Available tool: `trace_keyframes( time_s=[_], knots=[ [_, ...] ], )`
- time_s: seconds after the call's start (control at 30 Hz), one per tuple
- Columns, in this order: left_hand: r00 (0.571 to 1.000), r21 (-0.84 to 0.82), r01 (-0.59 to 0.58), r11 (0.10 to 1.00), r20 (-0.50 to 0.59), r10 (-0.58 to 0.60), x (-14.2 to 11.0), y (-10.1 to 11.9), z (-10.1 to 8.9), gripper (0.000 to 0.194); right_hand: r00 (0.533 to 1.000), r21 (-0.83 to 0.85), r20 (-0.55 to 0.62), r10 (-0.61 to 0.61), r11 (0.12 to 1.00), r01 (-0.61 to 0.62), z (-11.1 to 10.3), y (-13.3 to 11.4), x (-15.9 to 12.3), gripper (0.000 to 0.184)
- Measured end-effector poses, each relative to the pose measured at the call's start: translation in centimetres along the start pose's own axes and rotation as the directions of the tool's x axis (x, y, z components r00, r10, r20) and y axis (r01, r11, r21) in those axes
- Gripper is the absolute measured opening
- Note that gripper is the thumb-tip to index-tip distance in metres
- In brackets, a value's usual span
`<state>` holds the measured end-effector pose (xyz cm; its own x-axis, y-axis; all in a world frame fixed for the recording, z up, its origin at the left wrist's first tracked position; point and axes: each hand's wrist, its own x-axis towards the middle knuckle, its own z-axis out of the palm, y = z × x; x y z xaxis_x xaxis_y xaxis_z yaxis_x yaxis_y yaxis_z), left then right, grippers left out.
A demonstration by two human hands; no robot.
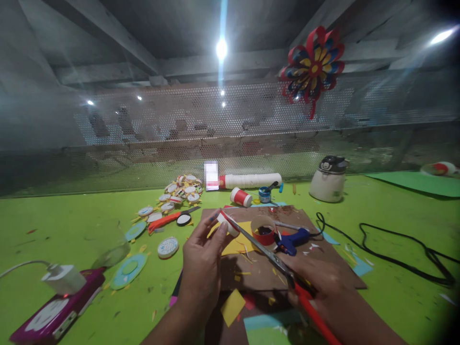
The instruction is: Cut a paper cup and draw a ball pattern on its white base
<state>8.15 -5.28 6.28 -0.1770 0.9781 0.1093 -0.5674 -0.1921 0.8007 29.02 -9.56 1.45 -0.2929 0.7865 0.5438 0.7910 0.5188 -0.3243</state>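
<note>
Left hand around a white, red-edged piece, right hand around red-handled scissors

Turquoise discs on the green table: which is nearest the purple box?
The front disc, just right of the purple box; the other turquoise disc lies farther back.

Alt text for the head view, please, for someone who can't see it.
A left hand holds a small white-and-red piece while the right hand holds red-handled scissors at it, over a brown board on a green table. A blue glue gun lies on the board.
</note>
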Motion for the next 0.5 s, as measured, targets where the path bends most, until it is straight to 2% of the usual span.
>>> trace_keyframes(
  time_s=[0.17,0.27,0.4,0.5],
  knots=[
    [0.999,-0.015,0.005,1.0,0.034,-0.005,0.2,0.2,-0.2,0.036,0.999,-0.008,0.012,-0.04,0.999,0.04,-0.5,-0.3,0.4,0.038],
    [0.995,-0.044,0.052,0.998,0.086,-0.048,0.6,0.5,-0.5,0.032,0.999,-0.034,0.022,-0.048,0.998,0.049,-0.8,-0.5,0.6,0.039],
    [0.984,-0.025,0.105,0.994,0.15,-0.1,1.1,0.7,-0.9,0.025,0.998,-0.028,0.054,-0.025,0.999,0.027,-0.8,-0.3,0.5,0.044],
    [0.981,-0.037,0.112,0.993,0.165,-0.105,1.4,0.6,-1.0,0.025,1.0,-0.014,0.031,0.004,1.0,-0.003,-0.6,-0.3,0.5,0.048]
  ],
)
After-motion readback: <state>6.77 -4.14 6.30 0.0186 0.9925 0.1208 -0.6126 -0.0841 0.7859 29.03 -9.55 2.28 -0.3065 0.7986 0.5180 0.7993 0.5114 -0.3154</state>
